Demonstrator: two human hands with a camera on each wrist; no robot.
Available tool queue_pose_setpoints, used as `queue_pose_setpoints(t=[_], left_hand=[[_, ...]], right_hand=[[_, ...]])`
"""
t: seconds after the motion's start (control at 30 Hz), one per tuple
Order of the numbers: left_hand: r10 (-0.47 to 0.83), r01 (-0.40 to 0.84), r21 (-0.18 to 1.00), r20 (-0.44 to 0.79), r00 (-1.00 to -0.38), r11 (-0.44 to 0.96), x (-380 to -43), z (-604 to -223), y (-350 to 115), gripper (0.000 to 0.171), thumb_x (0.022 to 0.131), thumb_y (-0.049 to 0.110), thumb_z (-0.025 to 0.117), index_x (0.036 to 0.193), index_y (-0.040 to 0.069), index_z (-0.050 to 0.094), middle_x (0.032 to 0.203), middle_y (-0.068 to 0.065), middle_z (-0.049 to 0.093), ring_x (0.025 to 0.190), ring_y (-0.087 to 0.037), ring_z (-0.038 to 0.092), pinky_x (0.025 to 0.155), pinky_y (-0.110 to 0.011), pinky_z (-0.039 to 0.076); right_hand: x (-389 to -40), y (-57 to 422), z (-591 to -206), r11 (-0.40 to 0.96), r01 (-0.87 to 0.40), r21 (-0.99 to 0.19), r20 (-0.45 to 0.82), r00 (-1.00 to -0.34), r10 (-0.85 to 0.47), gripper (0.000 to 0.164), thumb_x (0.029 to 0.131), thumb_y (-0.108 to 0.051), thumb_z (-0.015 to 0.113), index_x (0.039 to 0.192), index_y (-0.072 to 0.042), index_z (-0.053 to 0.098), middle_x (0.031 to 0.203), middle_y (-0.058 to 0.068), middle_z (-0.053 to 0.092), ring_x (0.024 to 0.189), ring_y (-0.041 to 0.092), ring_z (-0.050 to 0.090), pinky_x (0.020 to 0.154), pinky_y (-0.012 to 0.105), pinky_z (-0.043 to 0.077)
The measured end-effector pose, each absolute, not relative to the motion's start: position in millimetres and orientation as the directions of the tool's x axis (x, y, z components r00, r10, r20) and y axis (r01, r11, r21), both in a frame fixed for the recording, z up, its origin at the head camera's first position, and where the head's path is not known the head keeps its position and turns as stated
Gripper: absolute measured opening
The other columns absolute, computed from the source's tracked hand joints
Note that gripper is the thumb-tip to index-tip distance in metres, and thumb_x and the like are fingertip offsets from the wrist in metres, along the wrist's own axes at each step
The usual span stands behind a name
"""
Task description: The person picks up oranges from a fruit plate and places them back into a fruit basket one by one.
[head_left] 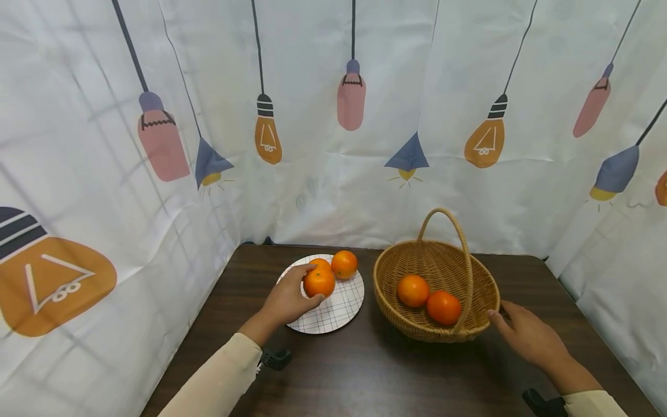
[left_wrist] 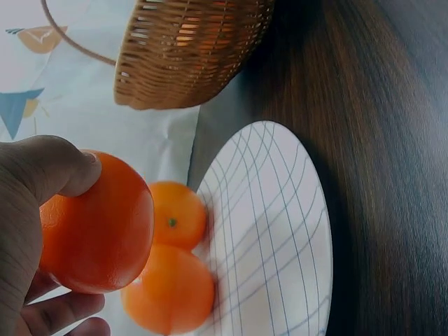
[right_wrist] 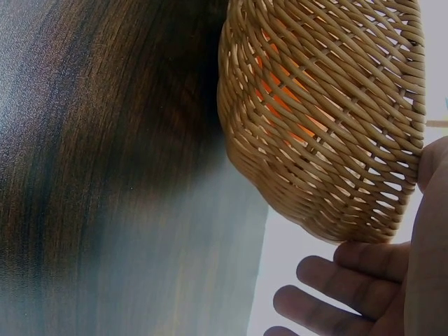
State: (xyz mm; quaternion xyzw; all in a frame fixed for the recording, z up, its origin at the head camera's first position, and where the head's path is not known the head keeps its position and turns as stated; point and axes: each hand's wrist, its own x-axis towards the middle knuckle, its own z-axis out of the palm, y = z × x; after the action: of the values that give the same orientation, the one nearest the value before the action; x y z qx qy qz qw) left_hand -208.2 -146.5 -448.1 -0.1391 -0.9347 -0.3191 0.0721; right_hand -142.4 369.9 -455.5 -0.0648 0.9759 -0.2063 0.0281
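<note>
while gripping orange with left hand, seemingly mid-pick.
likely calls for carrying to basket, touched by relaxed right hand.

Brightly, evenly lit in head view; crossed by faint grid-like shadows on left-side curtain. Darkened beneath basket. Streaked with pale glare across tabletop in both wrist views. Rendered dim on right hand, against washed-out white.
</note>
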Motion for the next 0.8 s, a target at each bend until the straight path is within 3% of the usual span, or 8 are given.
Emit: queue_pose_setpoints(t=[0.8], left_hand=[[0.294,0.377,0.615,0.237,-0.926,0.693,-200.4,-429.9,-113.7,0.073,0.083,0.035,0.085,0.144,0.012,0.053,0.14,-0.007,0.055,0.112,-0.023,0.06,0.094,-0.044,0.052]], right_hand=[[-142.0,369.3,-455.0,0.909,-0.126,-0.396,-0.018,-0.989,-0.145,0.073,0.109,-0.051,0.037,0.146,0.012,0.043,0.14,0.038,0.049,0.12,0.055,0.054,0.084,0.067,0.049]])
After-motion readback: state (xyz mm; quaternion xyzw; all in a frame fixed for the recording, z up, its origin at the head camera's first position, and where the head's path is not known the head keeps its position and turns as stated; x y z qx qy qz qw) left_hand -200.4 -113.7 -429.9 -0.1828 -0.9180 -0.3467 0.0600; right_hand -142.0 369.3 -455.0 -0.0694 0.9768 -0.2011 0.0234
